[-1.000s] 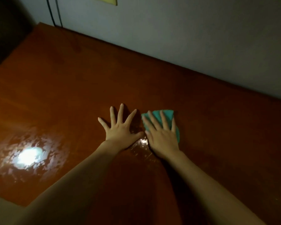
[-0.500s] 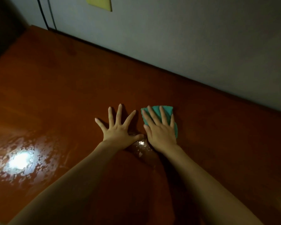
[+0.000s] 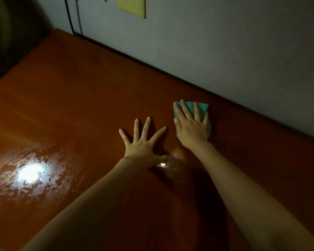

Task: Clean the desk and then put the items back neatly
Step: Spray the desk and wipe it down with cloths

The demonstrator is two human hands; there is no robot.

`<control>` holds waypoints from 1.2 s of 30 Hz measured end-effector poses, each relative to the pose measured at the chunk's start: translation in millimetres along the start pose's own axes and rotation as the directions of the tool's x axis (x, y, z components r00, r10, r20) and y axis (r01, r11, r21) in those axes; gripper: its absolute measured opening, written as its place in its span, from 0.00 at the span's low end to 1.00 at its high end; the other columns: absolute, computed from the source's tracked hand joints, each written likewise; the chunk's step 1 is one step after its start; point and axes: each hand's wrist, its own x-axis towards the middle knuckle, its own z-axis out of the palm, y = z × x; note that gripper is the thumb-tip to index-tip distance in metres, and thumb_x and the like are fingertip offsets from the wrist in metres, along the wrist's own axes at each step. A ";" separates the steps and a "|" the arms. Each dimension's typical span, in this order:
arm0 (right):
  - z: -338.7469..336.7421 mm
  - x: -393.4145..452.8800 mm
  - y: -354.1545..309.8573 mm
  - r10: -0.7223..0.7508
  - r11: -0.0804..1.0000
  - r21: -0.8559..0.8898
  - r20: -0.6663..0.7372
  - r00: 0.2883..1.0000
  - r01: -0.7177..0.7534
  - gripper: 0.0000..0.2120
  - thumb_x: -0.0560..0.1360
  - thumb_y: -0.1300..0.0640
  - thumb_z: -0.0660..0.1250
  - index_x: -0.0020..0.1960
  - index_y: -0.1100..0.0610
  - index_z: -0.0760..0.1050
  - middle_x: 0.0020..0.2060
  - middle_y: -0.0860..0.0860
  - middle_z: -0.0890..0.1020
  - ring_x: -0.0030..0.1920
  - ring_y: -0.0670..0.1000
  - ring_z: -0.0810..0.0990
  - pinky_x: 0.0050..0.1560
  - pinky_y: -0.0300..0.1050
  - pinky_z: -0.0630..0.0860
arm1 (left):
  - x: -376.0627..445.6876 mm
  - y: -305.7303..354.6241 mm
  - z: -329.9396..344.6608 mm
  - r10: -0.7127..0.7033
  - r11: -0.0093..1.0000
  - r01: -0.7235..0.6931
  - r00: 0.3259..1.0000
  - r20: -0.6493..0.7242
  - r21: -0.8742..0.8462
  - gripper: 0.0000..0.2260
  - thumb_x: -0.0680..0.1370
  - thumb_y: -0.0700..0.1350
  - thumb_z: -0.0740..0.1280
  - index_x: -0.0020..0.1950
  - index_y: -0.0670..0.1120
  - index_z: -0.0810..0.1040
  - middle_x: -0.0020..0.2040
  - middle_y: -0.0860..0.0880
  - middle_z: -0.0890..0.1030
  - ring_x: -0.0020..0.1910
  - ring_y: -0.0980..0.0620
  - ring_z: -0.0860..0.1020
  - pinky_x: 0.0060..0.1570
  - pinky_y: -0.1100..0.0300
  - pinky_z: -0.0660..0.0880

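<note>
A folded teal cloth point(image 3: 203, 106) lies flat on the reddish-brown wooden desk point(image 3: 80, 98), a short way from the wall. My right hand point(image 3: 190, 127) presses down on the cloth with its fingers spread, covering most of it. My left hand point(image 3: 143, 142) rests palm-down on the bare desk just left of the right hand, fingers fanned apart, holding nothing. The desk surface looks wet and glossy near my hands.
A grey wall point(image 3: 225, 42) runs along the desk's far edge. A yellow note point(image 3: 132, 5) hangs on it, and two dark cables point(image 3: 74, 17) drop behind the far left corner. A bright light reflection point(image 3: 29, 173) shines on the wet patch at left.
My right hand has slid the cloth away from me toward the wall, and now sits ahead of the left hand. The left hand has stayed flat on the desk.
</note>
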 end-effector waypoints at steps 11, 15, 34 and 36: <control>-14.1 33.6 27.2 0.091 0.995 -0.027 -0.014 0.996 -0.091 0.24 0.82 0.45 0.42 0.77 0.42 0.40 0.77 0.43 0.43 0.77 0.55 0.40 0.73 0.64 0.41 | 8.6 -4.3 -3.4 0.050 0.998 -0.047 0.996 -0.080 0.030 0.35 0.71 0.74 0.48 0.71 0.67 0.32 0.74 0.49 0.27 0.70 0.41 0.25 0.61 0.32 0.27; -12.1 53.0 -14.4 0.013 1.000 -0.007 -0.006 1.000 -0.014 0.24 0.82 0.45 0.42 0.77 0.42 0.39 0.77 0.44 0.42 0.76 0.57 0.39 0.72 0.66 0.39 | 11.9 -10.7 -5.5 0.072 0.996 -0.066 0.993 -0.098 0.061 0.33 0.73 0.72 0.47 0.72 0.67 0.33 0.75 0.50 0.29 0.71 0.41 0.27 0.63 0.36 0.27; -12.5 52.3 -32.2 -0.181 0.981 -0.071 0.031 0.983 0.183 0.24 0.82 0.46 0.42 0.76 0.42 0.38 0.77 0.43 0.42 0.76 0.56 0.39 0.72 0.66 0.39 | 16.9 -11.1 -7.9 0.045 0.998 -0.041 0.995 -0.087 0.043 0.40 0.73 0.73 0.50 0.74 0.59 0.31 0.75 0.51 0.30 0.72 0.43 0.27 0.66 0.36 0.29; -6.7 20.0 -17.2 -0.326 0.933 -0.138 0.068 0.943 0.333 0.24 0.81 0.45 0.40 0.75 0.41 0.35 0.76 0.41 0.39 0.76 0.55 0.39 0.72 0.64 0.40 | 17.5 -11.1 -8.5 0.027 0.999 -0.025 0.996 -0.087 0.029 0.43 0.72 0.73 0.51 0.74 0.55 0.30 0.75 0.51 0.30 0.72 0.44 0.28 0.68 0.37 0.30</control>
